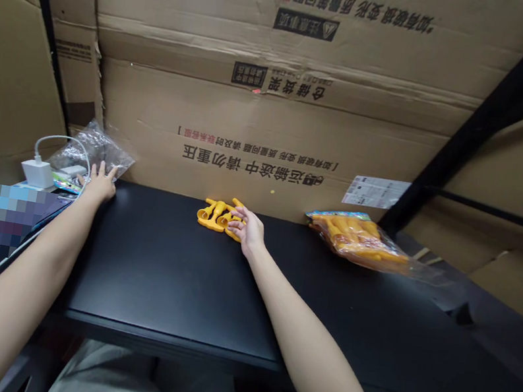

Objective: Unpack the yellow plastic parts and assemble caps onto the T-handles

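Observation:
My left hand [100, 182] reaches to the far left of the black table [168, 274], fingers spread and touching a crinkled clear plastic bag [93, 148]. My right hand [248, 229] rests at the table's back middle, fingers apart, touching a small cluster of yellow plastic pieces [216, 214] lying on the table. Neither hand grips anything that I can see.
A clear bag full of yellow-orange pieces [359, 238] lies at the back right. A white charger [37, 172] with a cable and a power strip sit at the left. Cardboard boxes [279, 92] wall the back and sides. A black metal frame [478, 125] slants at right.

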The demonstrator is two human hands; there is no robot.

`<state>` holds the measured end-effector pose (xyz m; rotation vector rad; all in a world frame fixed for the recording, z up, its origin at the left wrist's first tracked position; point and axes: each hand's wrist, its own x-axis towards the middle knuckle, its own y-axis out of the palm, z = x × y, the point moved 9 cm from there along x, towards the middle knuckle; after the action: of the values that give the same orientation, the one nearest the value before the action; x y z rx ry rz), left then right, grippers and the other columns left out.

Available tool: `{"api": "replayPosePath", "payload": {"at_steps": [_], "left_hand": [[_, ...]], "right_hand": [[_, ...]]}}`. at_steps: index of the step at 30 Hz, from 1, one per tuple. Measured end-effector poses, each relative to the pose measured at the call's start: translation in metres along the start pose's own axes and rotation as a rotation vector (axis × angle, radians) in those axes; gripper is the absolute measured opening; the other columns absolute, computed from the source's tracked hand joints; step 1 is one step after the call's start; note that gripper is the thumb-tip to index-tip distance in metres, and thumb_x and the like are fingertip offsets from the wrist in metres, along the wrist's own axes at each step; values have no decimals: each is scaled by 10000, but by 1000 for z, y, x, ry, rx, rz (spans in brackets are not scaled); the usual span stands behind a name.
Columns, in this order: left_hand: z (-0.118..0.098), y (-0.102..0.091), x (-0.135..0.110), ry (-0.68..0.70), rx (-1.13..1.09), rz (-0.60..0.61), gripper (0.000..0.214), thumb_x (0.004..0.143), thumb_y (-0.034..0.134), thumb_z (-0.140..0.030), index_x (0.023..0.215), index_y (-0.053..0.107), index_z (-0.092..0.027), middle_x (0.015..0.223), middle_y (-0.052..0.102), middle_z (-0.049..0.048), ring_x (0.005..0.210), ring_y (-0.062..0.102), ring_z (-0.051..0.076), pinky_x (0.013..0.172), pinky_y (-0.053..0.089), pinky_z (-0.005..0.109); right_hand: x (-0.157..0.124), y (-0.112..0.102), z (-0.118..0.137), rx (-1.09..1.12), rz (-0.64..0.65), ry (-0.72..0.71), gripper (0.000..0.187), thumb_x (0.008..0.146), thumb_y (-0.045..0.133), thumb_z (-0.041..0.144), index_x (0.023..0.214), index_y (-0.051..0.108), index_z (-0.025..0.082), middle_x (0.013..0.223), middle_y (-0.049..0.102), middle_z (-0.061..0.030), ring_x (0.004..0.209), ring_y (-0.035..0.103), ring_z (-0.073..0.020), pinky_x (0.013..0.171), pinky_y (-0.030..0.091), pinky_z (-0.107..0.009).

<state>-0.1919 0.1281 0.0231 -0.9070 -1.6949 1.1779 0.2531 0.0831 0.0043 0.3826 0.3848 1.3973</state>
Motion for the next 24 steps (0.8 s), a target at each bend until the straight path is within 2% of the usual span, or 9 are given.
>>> {"api": "replayPosePath", "payload": {"at_steps": [4,8,11,14,17,19,21,24], "left_hand": [[17,17,10,-154,-42,159,760,781,485,-342,1493,281,-171,1590,121,154,1452,87,383,1087,55,703],[20,17,15,-176,-28,146,668,809,388,-257,1455,349,-91,1559,226,184,1452,124,351,1109,32,673],[17,10,14,-165,-8,98,636,811,353,-197,1431,373,-59,1551,237,203,1453,138,330,1120,20,651],[6,2,12,-107,-23,6,618,818,346,-188,1410,378,-16,1549,216,228,1452,136,342,1122,56,645],[-23,-8,5,44,-37,-141,614,818,373,-207,1391,376,12,1531,230,266,1443,159,365,1115,109,647],[-59,-9,-5,233,-27,-178,590,827,375,-207,1383,392,-11,1524,258,255,1438,191,354,1122,124,628],[-102,1,-23,446,-44,-96,559,845,363,-206,1377,411,-42,1522,294,220,1436,222,317,1139,170,568],[-163,24,-64,698,-141,189,540,879,388,-295,1394,417,-137,1450,454,144,1345,416,258,1124,289,433]], "right_hand": [[2,-2,3,-11,-16,-16,79,834,576,204,776,603,158,668,671,4,391,579,-93,395,499,-215],[8,-9,7,-108,-45,-69,54,810,581,175,760,601,165,669,662,11,407,571,-87,400,484,-207],[10,-10,14,-404,-44,-175,92,786,615,194,700,580,188,648,637,24,463,562,-86,404,449,-185],[2,2,26,-898,-19,-348,146,731,689,203,650,568,212,687,637,9,671,621,-133,553,501,-218],[-10,18,29,-1387,13,-403,97,750,703,255,775,621,211,934,671,-65,929,638,-226,788,516,-347],[-16,23,25,-1647,49,-341,228,802,661,322,984,632,188,1148,622,-127,1029,622,-276,866,489,-407],[-19,22,22,-1824,90,-261,370,848,610,354,1162,581,160,1271,553,-169,1082,608,-302,892,477,-419],[-17,16,21,-1936,134,-208,358,888,553,278,1221,562,150,1270,557,-172,1119,598,-303,894,477,-387]]}}
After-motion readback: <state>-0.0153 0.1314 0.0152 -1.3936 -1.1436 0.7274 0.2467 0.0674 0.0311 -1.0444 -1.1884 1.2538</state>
